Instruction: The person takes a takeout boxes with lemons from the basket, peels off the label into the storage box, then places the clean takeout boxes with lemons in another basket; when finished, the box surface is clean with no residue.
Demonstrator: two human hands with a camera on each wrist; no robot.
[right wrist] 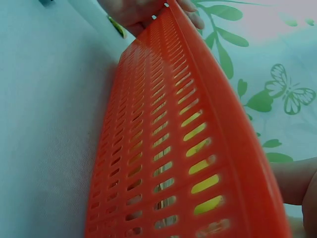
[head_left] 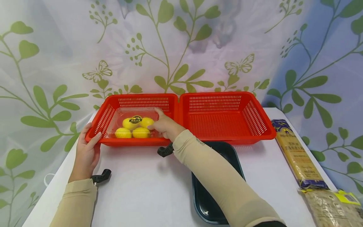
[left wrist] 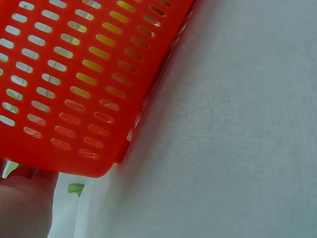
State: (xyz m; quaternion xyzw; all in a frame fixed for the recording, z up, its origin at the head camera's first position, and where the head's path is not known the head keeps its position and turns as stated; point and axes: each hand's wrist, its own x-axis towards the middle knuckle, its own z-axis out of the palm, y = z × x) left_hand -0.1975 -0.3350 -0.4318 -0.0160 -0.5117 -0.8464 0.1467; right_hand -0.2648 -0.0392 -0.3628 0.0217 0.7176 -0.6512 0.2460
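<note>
Clear fruit box lay inside the left red basket, placement seemingly done, withdrawal pending; left hand gripped the basket, right hand touched the box, its finger closure indeterminable

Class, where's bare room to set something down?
Free: the right basket; the tabletop between left sleeve and dark tray, and between right sleeve and gold packet. Crowded: the left basket, its corner gripped by the left hand, a fruit box inside, the right hand on it.
</note>
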